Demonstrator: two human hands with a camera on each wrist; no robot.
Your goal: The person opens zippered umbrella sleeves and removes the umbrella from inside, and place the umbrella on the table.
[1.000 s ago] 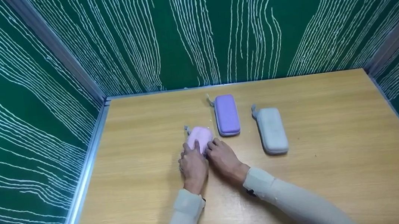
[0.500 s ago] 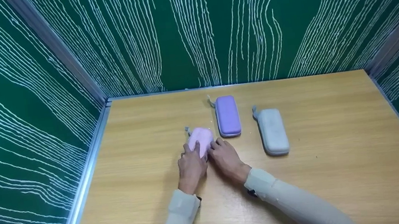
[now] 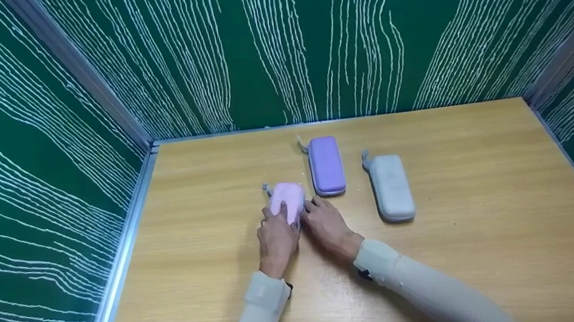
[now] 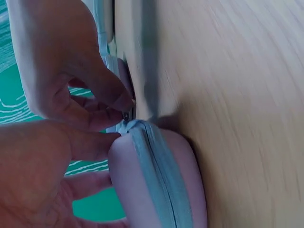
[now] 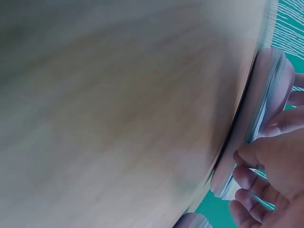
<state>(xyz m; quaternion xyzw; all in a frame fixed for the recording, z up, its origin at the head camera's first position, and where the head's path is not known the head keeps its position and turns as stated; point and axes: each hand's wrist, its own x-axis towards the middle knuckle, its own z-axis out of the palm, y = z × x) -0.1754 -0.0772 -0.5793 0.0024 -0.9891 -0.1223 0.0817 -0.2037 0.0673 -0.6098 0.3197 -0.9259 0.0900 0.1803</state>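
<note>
A pink hard zip case lies on the table, its wrist loop at the far left corner. My left hand grips the near part of it, with fingers over the top and along the side. At the case's right side, my right hand pinches a small zipper pull between thumb and forefinger. A grey zip band runs around the near end in the left wrist view, its two edges close together there. The right wrist view shows the zip seam along the case's side.
A purple zip case lies just beyond my right hand. Farther right is a grey zip case. All are on a wooden table, with green, white-lined walls at the back and sides.
My right hand has slid slightly forward and right along the side of the pink case. My left wrist has shifted a little left, its hold kept. The other cases stay put.
</note>
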